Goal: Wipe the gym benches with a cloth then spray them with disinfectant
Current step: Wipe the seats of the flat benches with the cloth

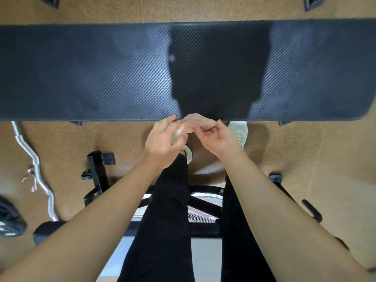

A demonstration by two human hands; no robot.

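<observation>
Left hand (162,137) and right hand (220,137) pinch a bunched cloth (196,121) at the near edge of the tabletop (101,78), mid-length.

The person has bare forearms (114,216), black trousers (168,220) and pale green lace-up trainers (239,132).

Bench pad (101,74), beyond both hands: black, fine diagonal weave pattern, grey sheen. Pale pink-white cloth (195,120) between left hand (162,139) and right hand (220,139). Floor (122,139) beneath hands: tan, speckled. Shoe (239,129) beside right hand: pale green. Trousers (168,200): black.
</observation>
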